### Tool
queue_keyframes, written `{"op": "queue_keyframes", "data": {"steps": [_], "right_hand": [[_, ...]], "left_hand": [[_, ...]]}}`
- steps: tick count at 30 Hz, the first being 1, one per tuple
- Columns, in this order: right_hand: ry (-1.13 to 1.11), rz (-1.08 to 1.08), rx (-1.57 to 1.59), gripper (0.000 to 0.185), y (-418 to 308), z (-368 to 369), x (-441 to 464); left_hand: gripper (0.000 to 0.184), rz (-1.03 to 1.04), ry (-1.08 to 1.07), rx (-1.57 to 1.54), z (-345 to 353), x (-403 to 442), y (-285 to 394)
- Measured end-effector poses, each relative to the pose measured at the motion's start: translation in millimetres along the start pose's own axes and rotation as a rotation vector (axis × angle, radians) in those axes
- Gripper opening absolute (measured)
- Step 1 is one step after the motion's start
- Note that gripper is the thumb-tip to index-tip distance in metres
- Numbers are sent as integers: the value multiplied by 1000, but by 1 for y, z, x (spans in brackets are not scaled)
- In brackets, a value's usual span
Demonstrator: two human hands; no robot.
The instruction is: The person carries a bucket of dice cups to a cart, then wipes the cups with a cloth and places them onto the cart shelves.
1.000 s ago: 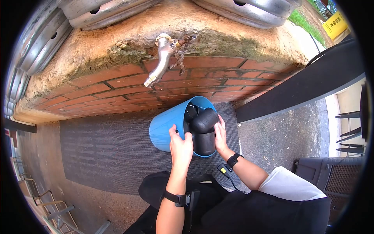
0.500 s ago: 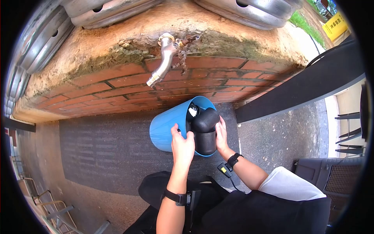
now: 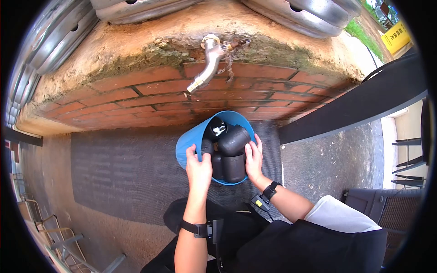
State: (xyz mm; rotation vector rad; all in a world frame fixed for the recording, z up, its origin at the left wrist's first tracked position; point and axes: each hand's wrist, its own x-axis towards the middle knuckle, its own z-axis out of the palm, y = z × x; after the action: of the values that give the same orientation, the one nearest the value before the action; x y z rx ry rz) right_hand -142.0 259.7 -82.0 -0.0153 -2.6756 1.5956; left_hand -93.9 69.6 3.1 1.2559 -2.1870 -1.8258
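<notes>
Head view: the bucket (image 3: 187, 144) is between my two hands, mouth turned up toward me and its body appearing to slope off to the left. My left hand (image 3: 199, 175) pinches the near-left rim, fingers outside and thumb at the mouth side, with a gap between them for the wall. My right hand (image 3: 255, 161) closes on the opposite edge, fingers extended along the outside and thumb just beside the upper canister (image 3: 234, 140); whether the thumb presses on it, I cannot tell. The lower canister (image 3: 234, 168) lies between my hands, nearer the right; the marked canister (image 3: 219, 128) lies beyond my left fingertips. Ahead of both hands is the tap (image 3: 210, 68). I judge the present step to be steadying the loaded bucket. Any change of its tilt calls for an even grip on both edges and clearance between right thumb and upper canister.
</notes>
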Motion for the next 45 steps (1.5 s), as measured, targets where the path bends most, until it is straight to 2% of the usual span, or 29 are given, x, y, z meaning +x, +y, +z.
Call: {"op": "queue_keyframes", "data": {"steps": [4, 6, 13, 19, 22, 24, 26, 28, 29, 30, 32, 33, 34, 36, 37, 40, 41, 44, 45], "right_hand": [[-11, -25, -83, 45, -39, 16, -12], [-21, -79, -134, 47, -45, 26, -17], [-79, -55, -177, 48, -79, 53, -24], [-95, -154, -128, 51, -91, 81, -28], [-134, -222, -231, 52, -103, 97, -34], [-93, -246, -366, 53, -102, 107, -33], [-103, -227, -328, 55, -106, 109, -32], [-129, -206, -373, 59, -103, 108, -29], [-169, -202, -411, 67, -102, 105, -27], [-231, -154, -380, 69, -104, 102, -22], [-348, -48, -323, 73, -106, 91, -14], [-359, 132, -90, 78, -102, 89, -10], [-418, 310, -11, 73, -112, 82, 1], [-588, 467, -17, 61, -116, 66, 30], [-570, 470, 13, 48, -114, 64, 36], [-673, 502, -55, 44, -109, 60, 54], [-646, 489, -11, 38, -105, 62, 55], [-622, 627, 180, 35, -95, 72, 61], [-621, 636, 138, 35, -100, 74, 57]], "left_hand": [[50, 22, 88, -7, -33, 13, -15], [41, -32, 82, -146, -47, 11, -11], [40, -89, 81, -213, -87, 35, -32], [35, -156, 79, -271, -115, 57, -61], [20, -173, 118, -338, -125, 63, -71], [23, -181, 67, -452, -129, 70, -84], [39, -199, 47, -474, -130, 72, -96], [44, -261, 24, -534, -136, 67, -91], [44, -221, 56, -405, -133, 69, -106], [44, -178, 86, -277, -131, 68, -115], [35, -303, 17, -414, -143, 55, -104], [34, -344, -15, -471, -147, 51, -101], [33, -384, -42, -527, -152, 49, -97], [30, -395, -70, -532, -156, 47, -91], [29, -407, -87, -522, -157, 51, -88], [25, -424, -135, -512, -146, 60, -85], [20, -440, -62, -647, -138, 60, -85], [12, -466, 55, -684, -126, 55, -87], [9, -500, 66, -725, -130, 52, -77]]}}
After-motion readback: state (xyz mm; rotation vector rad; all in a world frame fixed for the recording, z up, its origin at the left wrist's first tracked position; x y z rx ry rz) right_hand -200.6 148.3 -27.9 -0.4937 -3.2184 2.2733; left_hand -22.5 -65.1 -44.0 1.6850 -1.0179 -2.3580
